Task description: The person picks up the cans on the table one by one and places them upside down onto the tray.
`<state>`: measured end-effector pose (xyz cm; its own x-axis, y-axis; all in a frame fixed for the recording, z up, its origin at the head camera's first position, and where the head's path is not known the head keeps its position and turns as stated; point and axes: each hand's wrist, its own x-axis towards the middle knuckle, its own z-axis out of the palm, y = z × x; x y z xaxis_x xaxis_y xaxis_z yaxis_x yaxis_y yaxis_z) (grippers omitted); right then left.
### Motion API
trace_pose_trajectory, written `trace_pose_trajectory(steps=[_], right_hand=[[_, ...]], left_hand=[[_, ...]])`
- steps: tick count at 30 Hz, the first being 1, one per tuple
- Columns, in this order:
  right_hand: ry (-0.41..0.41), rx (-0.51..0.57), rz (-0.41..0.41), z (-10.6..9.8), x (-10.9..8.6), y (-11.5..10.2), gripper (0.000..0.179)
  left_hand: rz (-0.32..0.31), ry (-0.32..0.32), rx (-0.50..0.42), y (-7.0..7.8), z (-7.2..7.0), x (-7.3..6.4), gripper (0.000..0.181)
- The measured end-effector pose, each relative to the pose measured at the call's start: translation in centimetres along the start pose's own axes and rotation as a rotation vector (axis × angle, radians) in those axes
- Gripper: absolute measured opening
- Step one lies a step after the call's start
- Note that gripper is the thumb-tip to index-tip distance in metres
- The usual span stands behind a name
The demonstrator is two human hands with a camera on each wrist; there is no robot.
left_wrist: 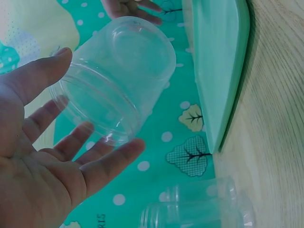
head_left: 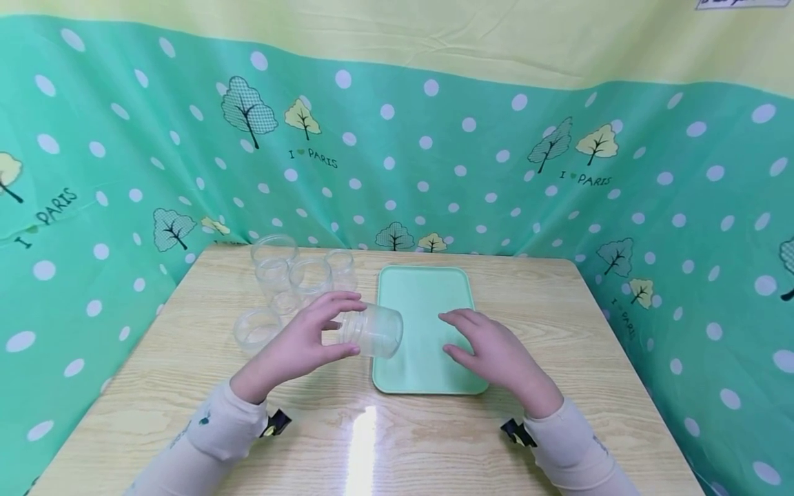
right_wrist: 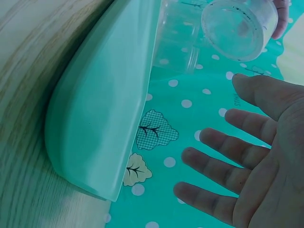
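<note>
My left hand (head_left: pixel 298 342) grips a clear plastic jar (head_left: pixel 383 332) near its mouth, thumb on one side and fingers on the other. The jar lies on its side in the air, its base pointing right, above the left edge of a light green tray (head_left: pixel 424 293). In the left wrist view the ridged neck of the jar (left_wrist: pixel 126 61) is between the thumb and fingers. Over the tray's right side hovers my right hand (head_left: pixel 499 351), holding nothing. Its fingers (right_wrist: pixel 213 171) are spread and relaxed in the right wrist view, apart from the jar.
Several clear jars (head_left: pixel 310 274) stand together at the back left of the wooden table (head_left: pixel 533 303). One more clear jar (head_left: pixel 256 331) stands nearer, beside the left wrist. A green dotted curtain (head_left: pixel 434 165) hangs along the table's back and sides.
</note>
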<state>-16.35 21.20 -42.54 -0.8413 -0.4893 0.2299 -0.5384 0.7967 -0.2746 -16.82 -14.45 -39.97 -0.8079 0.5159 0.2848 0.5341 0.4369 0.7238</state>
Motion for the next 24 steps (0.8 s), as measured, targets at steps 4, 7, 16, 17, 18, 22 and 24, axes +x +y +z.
trace_pose_trajectory(steps=[4,7,16,17,18,22,24], right_hand=[[0.006,0.002,-0.004,0.05,-0.05,0.03,0.051],[0.027,-0.003,-0.018,0.09,0.05,0.1,0.051],[0.16,0.015,-0.11,0.36,0.22,0.25,0.052],[0.175,0.019,-0.121,0.36,0.24,0.25,0.052],[0.187,0.024,-0.131,0.38,0.25,0.26,0.052],[0.227,0.068,-0.189,0.52,0.28,0.29,0.052],[0.245,0.101,-0.222,0.61,0.28,0.24,0.052]], left_hand=[[-0.001,0.001,-0.002,-0.18,0.09,-0.06,0.063],[0.0,0.01,-0.008,-0.29,-0.17,-0.09,0.063],[-0.013,0.078,-0.08,-1.02,-0.69,-0.06,0.063],[-0.019,0.081,-0.087,-1.03,-0.62,-0.01,0.062],[-0.027,0.085,-0.093,-0.98,-0.55,0.02,0.062],[-0.062,0.101,-0.118,-0.91,-0.08,0.14,0.061],[-0.075,0.113,-0.137,-0.85,0.15,0.16,0.062]])
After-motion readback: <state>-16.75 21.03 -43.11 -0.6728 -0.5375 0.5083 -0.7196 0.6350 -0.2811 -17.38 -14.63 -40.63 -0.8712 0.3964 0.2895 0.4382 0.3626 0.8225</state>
